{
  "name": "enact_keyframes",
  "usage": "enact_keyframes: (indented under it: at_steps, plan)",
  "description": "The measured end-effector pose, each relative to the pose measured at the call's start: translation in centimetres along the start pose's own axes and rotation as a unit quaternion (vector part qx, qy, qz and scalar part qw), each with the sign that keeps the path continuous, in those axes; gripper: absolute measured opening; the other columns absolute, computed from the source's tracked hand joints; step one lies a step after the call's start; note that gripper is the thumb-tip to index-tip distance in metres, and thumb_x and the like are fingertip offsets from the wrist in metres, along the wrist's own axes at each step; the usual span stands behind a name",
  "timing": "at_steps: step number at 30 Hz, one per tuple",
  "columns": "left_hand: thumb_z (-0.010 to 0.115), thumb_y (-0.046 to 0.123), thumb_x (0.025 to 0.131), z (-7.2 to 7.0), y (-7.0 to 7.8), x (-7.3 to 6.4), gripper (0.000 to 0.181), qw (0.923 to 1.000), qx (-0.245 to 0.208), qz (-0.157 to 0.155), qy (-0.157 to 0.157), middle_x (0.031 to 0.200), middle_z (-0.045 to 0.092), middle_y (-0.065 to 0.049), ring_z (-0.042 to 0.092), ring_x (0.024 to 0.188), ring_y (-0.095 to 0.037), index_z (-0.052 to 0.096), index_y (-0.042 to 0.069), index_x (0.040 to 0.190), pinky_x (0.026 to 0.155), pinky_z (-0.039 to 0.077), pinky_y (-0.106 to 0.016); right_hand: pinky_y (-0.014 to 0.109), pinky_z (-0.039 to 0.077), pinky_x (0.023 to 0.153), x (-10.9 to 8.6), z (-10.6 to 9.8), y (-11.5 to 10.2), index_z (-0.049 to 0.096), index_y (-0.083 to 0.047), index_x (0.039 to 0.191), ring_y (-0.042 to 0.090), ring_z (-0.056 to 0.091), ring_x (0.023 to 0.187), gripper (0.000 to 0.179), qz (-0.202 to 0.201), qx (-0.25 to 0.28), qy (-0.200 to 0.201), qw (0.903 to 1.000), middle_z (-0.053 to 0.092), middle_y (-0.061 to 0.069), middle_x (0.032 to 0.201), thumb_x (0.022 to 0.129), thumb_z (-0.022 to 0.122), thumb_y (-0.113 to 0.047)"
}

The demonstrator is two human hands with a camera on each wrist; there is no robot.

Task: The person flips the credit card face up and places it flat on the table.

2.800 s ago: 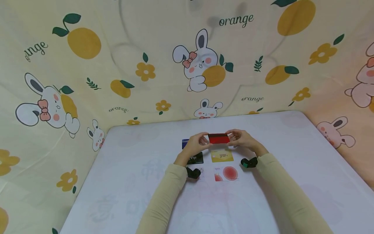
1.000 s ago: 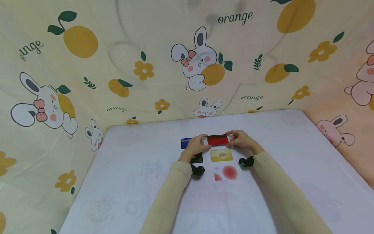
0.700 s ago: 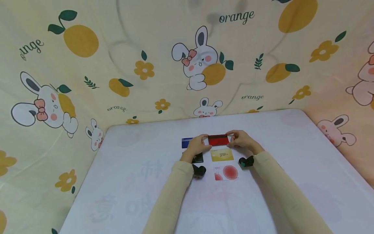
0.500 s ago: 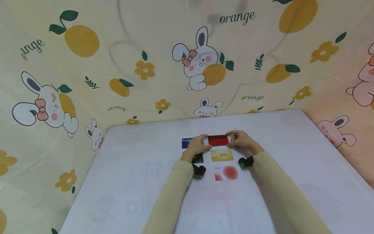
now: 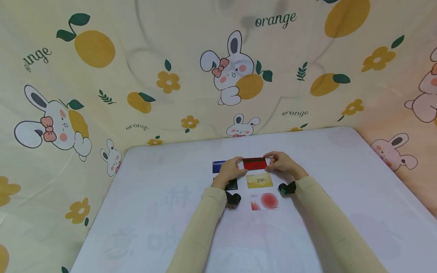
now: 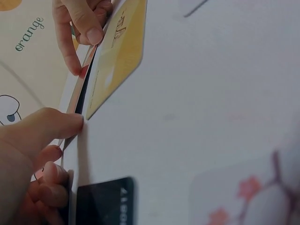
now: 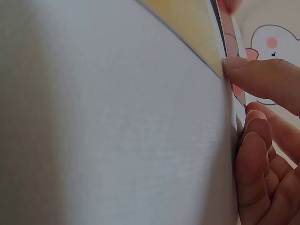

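A red card with a black stripe (image 5: 254, 164) lies at or very near the table surface, in the far row of cards. My left hand (image 5: 229, 170) pinches its left end, thumb at the near corner and index finger at the far one. On the opposite end, my right hand (image 5: 283, 163) pinches in the same way. Just nearer than it is a gold card (image 5: 259, 181). Under and beside my left hand are a blue card (image 5: 217, 167) and a black card (image 5: 233, 184), both partly covered. Closest to me lies a white card with red circles (image 5: 269, 201).
Another card with red blossoms (image 6: 248, 190) shows in the left wrist view; my left wrist hides it in the head view. Everything rests on a white-covered table (image 5: 143, 208). A printed cloth (image 5: 191, 49) hangs along its back edge.
Since the oldest frame both hands have lowered the red card from a raised, tilted pose to about flat, and my left forearm has shifted slightly right. During the last second almost nothing moves.
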State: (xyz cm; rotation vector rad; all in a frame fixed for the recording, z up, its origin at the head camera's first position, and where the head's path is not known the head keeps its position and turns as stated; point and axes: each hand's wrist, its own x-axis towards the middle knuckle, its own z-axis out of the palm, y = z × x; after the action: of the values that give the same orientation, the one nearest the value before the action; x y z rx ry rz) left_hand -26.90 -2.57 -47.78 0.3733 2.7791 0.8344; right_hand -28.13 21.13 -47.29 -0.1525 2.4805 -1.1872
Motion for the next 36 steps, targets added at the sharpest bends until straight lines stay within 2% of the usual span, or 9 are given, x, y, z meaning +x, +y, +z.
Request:
enact_keyframes:
  at_steps: [5,10,15,19,23,27,32,36]
  plan:
    - [0.066,0.038,0.082,0.0,0.2,-0.1,0.058,1.0000,0.000,-0.009,-0.001,0.072,0.046,0.004,0.040,0.063,-0.009,0.048,0.022,0.134,0.055,0.030,-0.019,0.021,0.042,0.062,0.0,0.0,0.0,0.045,-0.004,0.132,0.015,0.048,0.067,0.061,0.004,0.000,-0.003,1.0000,0.050,-0.001,0.070,0.079,0.071,-0.019]
    - [0.065,0.039,0.082,0.1,0.7,-0.1,0.060,0.9999,0.007,-0.015,0.000,0.078,0.052,0.001,0.044,0.069,-0.010,0.045,0.023,0.136,0.060,0.035,-0.020,0.021,0.042,0.061,-0.3,-0.2,-0.2,0.046,-0.004,0.131,0.015,0.047,0.066,0.059,0.005,-0.003,0.004,1.0000,0.049,-0.001,0.070,0.079,0.071,-0.017]
    - [0.064,0.040,0.083,0.2,1.2,-0.3,0.060,0.9991,0.039,-0.013,0.004,0.083,0.058,0.000,0.048,0.073,-0.011,0.045,0.023,0.137,0.067,0.041,-0.022,0.021,0.042,0.061,-0.3,-0.2,-0.1,0.047,-0.004,0.130,0.014,0.047,0.065,0.058,0.007,-0.009,0.010,0.9999,0.049,-0.001,0.069,0.079,0.071,-0.017]
    - [0.063,0.037,0.084,-0.1,1.3,-0.7,0.058,0.9986,0.052,-0.003,0.007,0.078,0.057,0.001,0.048,0.067,-0.010,0.045,0.022,0.137,0.060,0.038,-0.021,0.021,0.041,0.062,-0.3,0.0,-0.2,0.048,-0.005,0.130,0.014,0.047,0.066,0.057,0.011,-0.022,0.011,0.9996,0.050,0.000,0.072,0.079,0.071,-0.019]
    - [0.062,0.028,0.085,-0.7,1.1,-1.2,0.053,0.9994,0.021,0.021,0.018,0.072,0.053,0.003,0.044,0.061,-0.008,0.047,0.020,0.135,0.053,0.033,-0.018,0.022,0.041,0.063,-0.3,0.1,-0.6,0.047,-0.007,0.130,0.016,0.048,0.069,0.058,0.011,-0.033,0.007,0.9994,0.050,0.003,0.077,0.079,0.071,-0.020]
    - [0.058,0.022,0.086,-1.2,0.7,-1.9,0.047,0.9981,-0.020,0.050,0.030,0.072,0.050,0.003,0.042,0.063,-0.008,0.049,0.017,0.132,0.056,0.033,-0.018,0.022,0.042,0.061,-0.7,0.0,-0.9,0.047,-0.007,0.131,0.015,0.048,0.067,0.058,0.004,-0.029,0.017,0.9994,0.051,0.005,0.081,0.079,0.071,-0.020]
    - [0.060,0.021,0.087,-1.8,0.2,-2.9,0.045,0.9950,-0.048,0.069,0.055,0.078,0.054,0.000,0.044,0.067,-0.008,0.052,0.014,0.130,0.062,0.037,-0.018,0.023,0.047,0.062,-1.5,0.5,-1.7,0.047,-0.006,0.130,0.018,0.052,0.068,0.056,-0.016,0.029,0.033,0.9989,0.054,0.006,0.083,0.081,0.069,-0.021]
    - [0.060,0.022,0.087,-2.1,-0.2,-3.6,0.043,0.9922,-0.061,0.085,0.068,0.079,0.057,-0.003,0.044,0.065,-0.008,0.053,0.012,0.129,0.060,0.038,-0.018,0.025,0.050,0.063,-2.3,1.3,-2.5,0.047,-0.003,0.130,0.020,0.057,0.069,0.056,-0.034,0.070,0.028,0.9966,0.054,0.004,0.081,0.081,0.068,-0.021]
